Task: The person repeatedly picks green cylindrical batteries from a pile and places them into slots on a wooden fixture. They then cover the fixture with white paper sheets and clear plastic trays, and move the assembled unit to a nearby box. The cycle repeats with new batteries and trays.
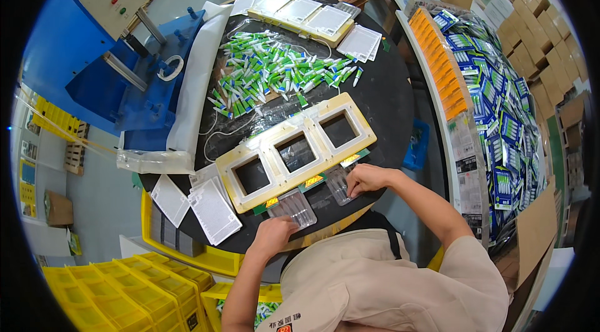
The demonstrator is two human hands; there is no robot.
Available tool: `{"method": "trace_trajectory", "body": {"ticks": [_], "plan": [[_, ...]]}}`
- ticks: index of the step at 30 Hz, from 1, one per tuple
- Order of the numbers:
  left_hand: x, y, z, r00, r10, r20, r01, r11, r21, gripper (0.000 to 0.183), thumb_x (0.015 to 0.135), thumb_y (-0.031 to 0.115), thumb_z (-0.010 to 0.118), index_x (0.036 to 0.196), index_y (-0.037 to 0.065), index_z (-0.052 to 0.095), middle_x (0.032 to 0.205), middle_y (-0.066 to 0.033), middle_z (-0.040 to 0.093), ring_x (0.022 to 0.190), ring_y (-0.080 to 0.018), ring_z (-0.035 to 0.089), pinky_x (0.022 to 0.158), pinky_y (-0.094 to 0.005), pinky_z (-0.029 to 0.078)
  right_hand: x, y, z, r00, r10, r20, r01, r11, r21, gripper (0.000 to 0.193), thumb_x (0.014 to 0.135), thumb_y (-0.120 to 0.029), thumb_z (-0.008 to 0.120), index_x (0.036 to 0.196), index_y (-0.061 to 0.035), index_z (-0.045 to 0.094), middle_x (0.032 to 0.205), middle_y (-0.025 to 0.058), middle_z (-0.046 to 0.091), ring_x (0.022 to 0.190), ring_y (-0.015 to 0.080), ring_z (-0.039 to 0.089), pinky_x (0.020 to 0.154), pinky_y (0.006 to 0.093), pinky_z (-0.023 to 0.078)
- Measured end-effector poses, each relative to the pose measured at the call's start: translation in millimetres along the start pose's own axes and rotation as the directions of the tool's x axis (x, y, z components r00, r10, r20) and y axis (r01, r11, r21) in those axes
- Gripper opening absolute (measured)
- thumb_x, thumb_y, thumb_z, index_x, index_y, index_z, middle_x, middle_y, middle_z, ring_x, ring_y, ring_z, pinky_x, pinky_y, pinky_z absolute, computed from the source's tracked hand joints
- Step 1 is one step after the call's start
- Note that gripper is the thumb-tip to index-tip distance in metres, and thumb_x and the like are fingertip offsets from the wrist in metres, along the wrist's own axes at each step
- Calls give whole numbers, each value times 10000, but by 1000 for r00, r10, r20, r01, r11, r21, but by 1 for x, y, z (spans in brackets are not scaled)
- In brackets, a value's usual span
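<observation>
My left hand [275,236] grips the lower edge of a clear plastic blister tray [301,206] with several long hollows. With its fingers pinched, my right hand [367,179] holds a second clear blister tray [338,183] a little farther right. Both trays lie at the near edge of a yellow-rimmed frame [284,150] with three rectangular openings. Along that edge, green and yellow printed card strips [312,181] stick out beside the trays. My fingertips are partly hidden, and neither hand touches the frame's openings.
A heap of green-and-white tubes [269,69] covers the far part of the black round table [387,104]. Another yellow frame [306,17] bears white cards behind it. Loose cards [212,210] lie left, beside a blue machine [150,75]. Packed blister cards [500,125] fill a bin at right.
</observation>
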State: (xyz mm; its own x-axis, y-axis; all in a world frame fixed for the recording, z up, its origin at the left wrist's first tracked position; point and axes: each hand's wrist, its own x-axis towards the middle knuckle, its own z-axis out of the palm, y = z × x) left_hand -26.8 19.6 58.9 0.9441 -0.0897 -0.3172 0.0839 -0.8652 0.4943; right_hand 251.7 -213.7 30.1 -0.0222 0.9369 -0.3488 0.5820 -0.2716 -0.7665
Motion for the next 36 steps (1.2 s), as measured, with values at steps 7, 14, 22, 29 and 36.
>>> {"method": "trace_trajectory", "body": {"ticks": [7, 14, 22, 29, 36], "plan": [[-4, -5, 5, 996, 45, -74, -50, 996, -76, 165, 915, 137, 633, 995, 91, 769, 998, -113, 700, 943, -337, 691, 790, -443, 563, -32, -45, 43, 922, -211, -325, -9, 828, -560, 106, 799, -77, 687, 894, -37, 664, 958, 84, 590, 960, 264, 603, 776, 362, 553], [-7, 8, 20, 974, 164, -158, -109, 944, 310, 44, 821, 110, 630, 811, 98, 671, 880, -73, 659, 863, -240, 681, 777, -378, 515, -34, -121, 16, 736, -292, -611, 82, 934, -348, 53, 837, -72, 701, 885, -51, 690, 900, 52, 590, 886, 244, 603, 731, 367, 543], [-32, 40, -1, 852, 121, -509, -23, 981, 194, 62, 786, 119, 747, 819, 115, 694, 826, -22, 668, 774, -212, 662, 694, -341, 489, 106, -59, 1, 816, -312, -487, 56, 881, -470, 125, 864, -103, 694, 966, -31, 697, 990, 70, 634, 969, 276, 626, 808, 380, 542], [-43, 28, -54, 605, -104, -789, 174, 985, 3, 112, 786, 66, 778, 865, 67, 699, 1027, -98, 719, 916, -284, 685, 762, -386, 535, 47, -91, 31, 802, -227, -553, 118, 967, -225, 301, 848, -228, 774, 1076, -41, 713, 1100, 89, 674, 1102, 302, 626, 896, 417, 536], [22, -74, -32, 803, 95, -588, 152, 922, 356, 122, 882, 74, 609, 986, 28, 651, 1252, -152, 675, 1111, -364, 656, 957, -445, 528, 72, -109, 109, 931, -352, -95, 246, 799, -549, 245, 818, -257, 755, 955, -67, 682, 969, 73, 643, 999, 276, 638, 792, 406, 523]]}}
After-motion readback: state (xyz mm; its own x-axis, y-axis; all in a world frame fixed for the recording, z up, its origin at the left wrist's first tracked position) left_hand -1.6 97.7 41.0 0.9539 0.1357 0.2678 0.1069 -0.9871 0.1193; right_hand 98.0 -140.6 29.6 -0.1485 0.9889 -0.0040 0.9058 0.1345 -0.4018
